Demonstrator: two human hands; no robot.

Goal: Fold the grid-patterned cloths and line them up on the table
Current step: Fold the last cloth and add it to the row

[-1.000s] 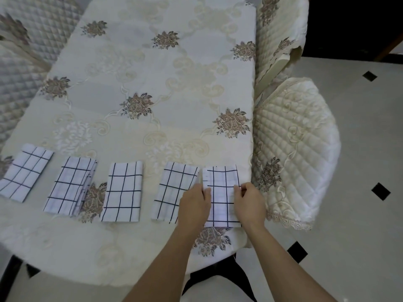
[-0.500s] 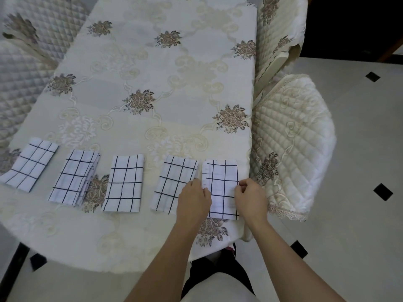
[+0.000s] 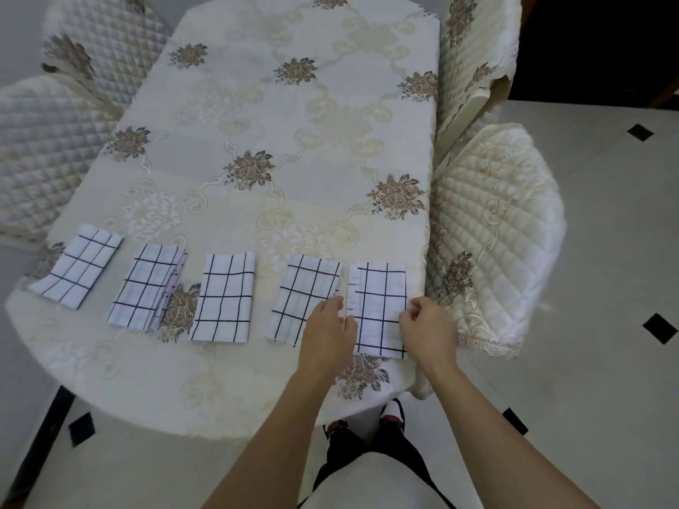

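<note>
Five folded white cloths with black grid lines lie in a row along the near edge of the table (image 3: 294, 141), each a narrow rectangle with its long side running away from me. The first cloth (image 3: 75, 265), far left, is tilted clockwise. The second cloth (image 3: 147, 286) leans the same way, its layers fanning out along the right edge. The third cloth (image 3: 225, 297) lies nearly straight. The fourth cloth (image 3: 303, 295) tilts slightly. The fifth cloth (image 3: 380, 306) lies straight by the table's right edge, just beside the fourth. My left hand (image 3: 329, 334) holds its left edge and my right hand (image 3: 428, 330) pinches its right edge.
</note>
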